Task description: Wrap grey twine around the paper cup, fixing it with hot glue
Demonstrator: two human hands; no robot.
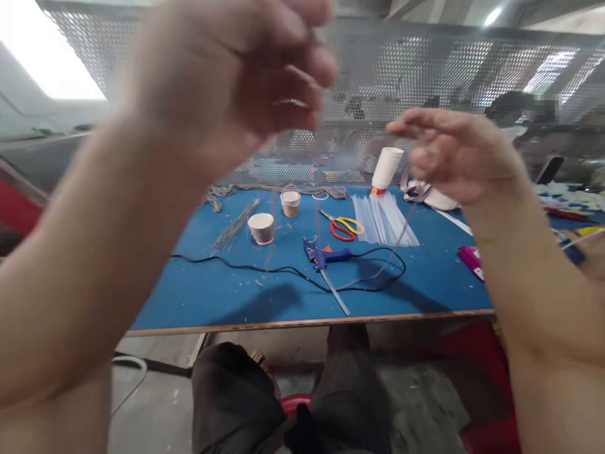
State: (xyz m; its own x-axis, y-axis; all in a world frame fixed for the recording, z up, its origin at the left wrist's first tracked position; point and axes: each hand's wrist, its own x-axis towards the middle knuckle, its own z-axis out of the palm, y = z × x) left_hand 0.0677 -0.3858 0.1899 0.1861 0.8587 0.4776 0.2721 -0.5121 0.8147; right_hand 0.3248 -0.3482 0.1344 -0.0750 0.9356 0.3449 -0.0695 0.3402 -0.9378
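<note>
Raised high above the table, my left hand (278, 69) is blurred, its fingers curled inward. Pale thin lines show between these fingers, but I cannot make out what they are. My right hand (454, 151) is lifted at the right, thumb and fingers drawn together. Below it a thin, pale strand (401, 234) trails down toward the table and seems to come from the fingers. On the blue tabletop between the hands lies a blue glue gun (324, 255) with a clear glue stick (336, 295) in it. Scissors (343, 228) with red and yellow handles lie behind it.
Two small paper cups (261, 228) stand left of centre, beside a bundle of thin wires (236, 226). Clear plastic strips (385, 219) lie near a leaning stack of white cups (387, 167). A black cord (255, 268) crosses the table. A perforated metal panel (359, 82) rises behind.
</note>
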